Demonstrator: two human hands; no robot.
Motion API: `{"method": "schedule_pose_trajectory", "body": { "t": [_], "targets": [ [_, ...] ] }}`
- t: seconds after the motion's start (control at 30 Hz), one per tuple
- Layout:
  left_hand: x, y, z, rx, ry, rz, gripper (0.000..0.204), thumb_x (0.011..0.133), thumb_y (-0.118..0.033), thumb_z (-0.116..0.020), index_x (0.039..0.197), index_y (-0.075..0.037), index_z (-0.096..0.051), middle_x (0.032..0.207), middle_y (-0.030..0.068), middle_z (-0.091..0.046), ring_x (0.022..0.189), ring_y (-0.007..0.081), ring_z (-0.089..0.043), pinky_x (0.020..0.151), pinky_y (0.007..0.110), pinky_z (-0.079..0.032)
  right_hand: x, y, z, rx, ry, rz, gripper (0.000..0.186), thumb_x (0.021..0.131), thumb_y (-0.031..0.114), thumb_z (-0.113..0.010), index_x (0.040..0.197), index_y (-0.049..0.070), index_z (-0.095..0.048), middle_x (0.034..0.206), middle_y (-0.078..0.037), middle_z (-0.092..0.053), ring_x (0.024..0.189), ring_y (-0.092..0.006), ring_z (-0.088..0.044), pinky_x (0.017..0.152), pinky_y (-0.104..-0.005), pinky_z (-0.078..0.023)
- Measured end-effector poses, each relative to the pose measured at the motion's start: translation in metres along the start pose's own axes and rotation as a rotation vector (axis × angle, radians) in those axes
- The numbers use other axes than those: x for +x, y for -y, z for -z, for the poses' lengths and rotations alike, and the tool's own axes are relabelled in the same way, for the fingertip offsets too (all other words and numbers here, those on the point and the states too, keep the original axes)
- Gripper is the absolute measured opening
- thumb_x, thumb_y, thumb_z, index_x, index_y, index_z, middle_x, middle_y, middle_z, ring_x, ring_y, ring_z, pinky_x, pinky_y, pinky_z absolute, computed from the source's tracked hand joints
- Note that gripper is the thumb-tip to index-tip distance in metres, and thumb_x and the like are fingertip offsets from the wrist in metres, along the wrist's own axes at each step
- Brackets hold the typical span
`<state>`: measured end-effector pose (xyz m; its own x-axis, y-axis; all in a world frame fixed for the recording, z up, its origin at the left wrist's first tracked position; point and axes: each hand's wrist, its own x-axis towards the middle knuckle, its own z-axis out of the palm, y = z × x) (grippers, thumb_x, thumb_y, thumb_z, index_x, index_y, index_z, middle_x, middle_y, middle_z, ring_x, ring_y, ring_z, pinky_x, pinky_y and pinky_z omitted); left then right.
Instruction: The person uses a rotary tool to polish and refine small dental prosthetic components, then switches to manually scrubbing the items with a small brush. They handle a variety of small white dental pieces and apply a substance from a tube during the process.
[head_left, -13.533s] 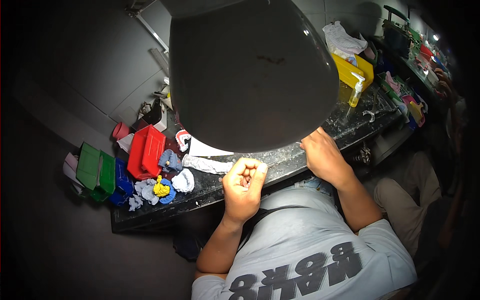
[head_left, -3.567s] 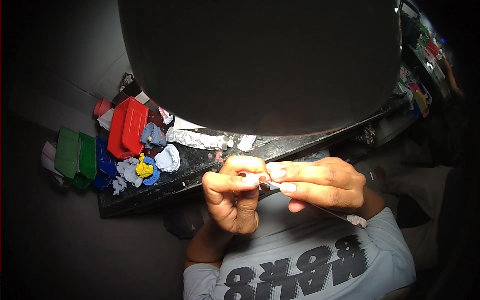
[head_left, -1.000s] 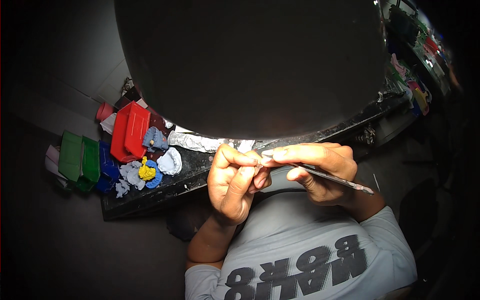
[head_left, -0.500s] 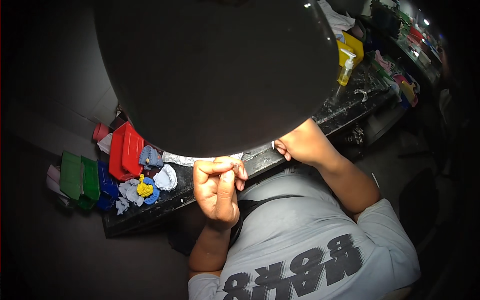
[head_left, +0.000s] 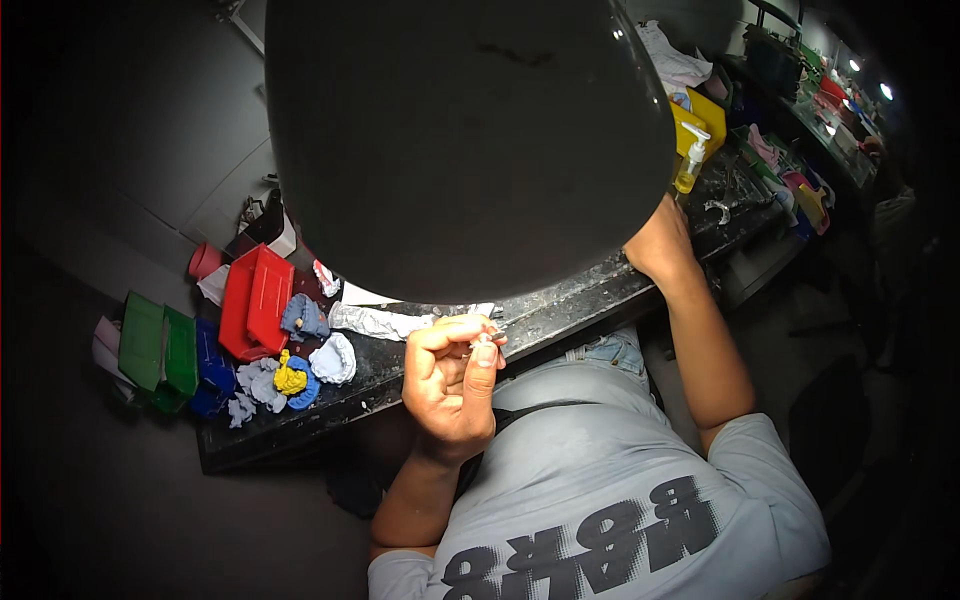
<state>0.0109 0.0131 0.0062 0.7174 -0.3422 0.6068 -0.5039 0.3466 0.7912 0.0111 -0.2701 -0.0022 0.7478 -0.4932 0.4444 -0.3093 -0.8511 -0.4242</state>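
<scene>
My left hand point(head_left: 450, 390) is raised in front of the bench edge, thumb and fingertips pinched on a small whitish piece point(head_left: 484, 344). The piece is too small to make out its kind. Farther right, my right hand point(head_left: 660, 243) reaches over the bench, its fingers hidden behind a large dark rounded shield point(head_left: 470, 150). A crumpled white paper or cloth point(head_left: 380, 321) lies on the black bench point(head_left: 590, 297) just beyond my left hand. To its left sit a white plaster cast point(head_left: 333, 358), a blue-grey cast point(head_left: 304, 316) and a yellow lump point(head_left: 290, 374).
The dark shield covers much of the far bench. Red point(head_left: 257, 300), green point(head_left: 160, 350) and blue point(head_left: 214, 372) bins stand at left. A pump bottle point(head_left: 690, 165) stands at the back right beside a yellow bin point(head_left: 708, 115). A curved metallic piece point(head_left: 717, 211) lies nearby.
My right hand has moved away to the right and farther over the bench. My left hand has shifted slightly right, and the whitish piece in it shows more clearly. The view has shifted slightly.
</scene>
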Motion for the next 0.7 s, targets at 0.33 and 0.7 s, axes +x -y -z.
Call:
{"method": "schedule_pose_trajectory", "body": {
  "t": [0.33,0.7],
  "targets": [
    [-0.007,0.003,0.007,0.131,0.063,-0.242,0.025,0.095,0.011,-0.057,0.112,0.000,-0.044,0.107,0.0203,-0.059,0.092,0.0207,-0.064,0.077,0.032,-0.058,0.000,0.002,-0.007,0.290,0.018,0.091,0.020,0.086,0.014,-0.072,0.091,-0.005,-0.068,0.086,-0.025,-0.069,0.087,-0.0414,-0.068,0.078,-0.0447,-0.053],
    [-0.007,0.001,0.010,0.127,0.099,-0.254,0.021,0.096,0.005,-0.059,0.111,0.001,-0.046,0.103,0.0202,-0.060,0.086,0.0220,-0.065,0.074,0.033,-0.058,0.050,0.001,-0.016,0.731,-0.316,0.328,0.018,0.090,0.004,-0.066,0.107,-0.002,-0.062,0.092,-0.005,-0.067,0.085,-0.0121,-0.061,0.073,-0.0288,-0.050]
  ]
}}
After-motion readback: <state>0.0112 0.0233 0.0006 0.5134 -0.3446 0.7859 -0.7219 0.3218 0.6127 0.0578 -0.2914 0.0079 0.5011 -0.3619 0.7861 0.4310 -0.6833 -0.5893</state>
